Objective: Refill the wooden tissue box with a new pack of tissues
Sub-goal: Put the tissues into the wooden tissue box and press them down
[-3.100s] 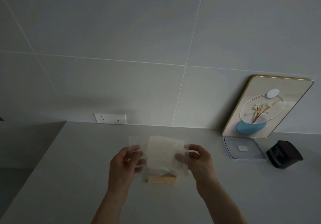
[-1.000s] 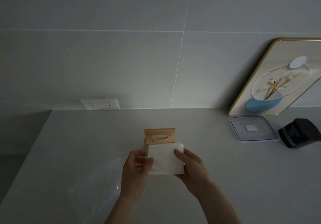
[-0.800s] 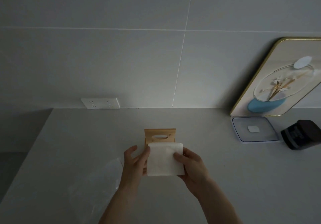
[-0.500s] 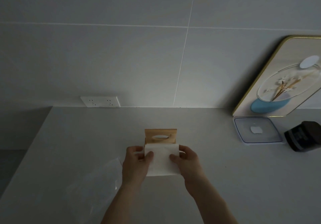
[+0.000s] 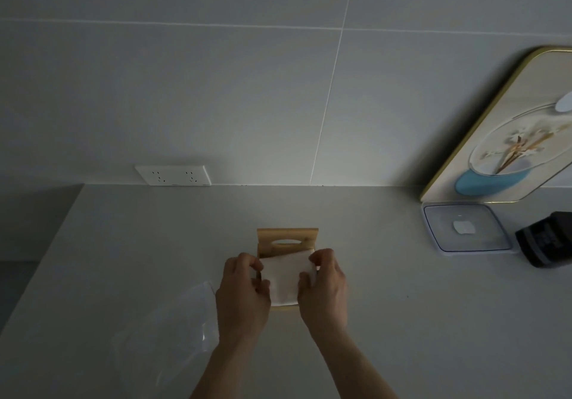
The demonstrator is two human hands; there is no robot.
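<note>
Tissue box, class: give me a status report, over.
Left hand and right hand both gripping the tissue stack. Stack partway into the wooden box, lid up. Empty wrapper lies left, clear of the box.

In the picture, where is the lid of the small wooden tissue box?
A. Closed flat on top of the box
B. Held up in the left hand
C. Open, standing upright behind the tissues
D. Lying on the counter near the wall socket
C: the wooden lid with the oval slot stands upright at the back of the small wooden tissue box, behind the white stack of tissues that the left hand and right hand press in.
</note>
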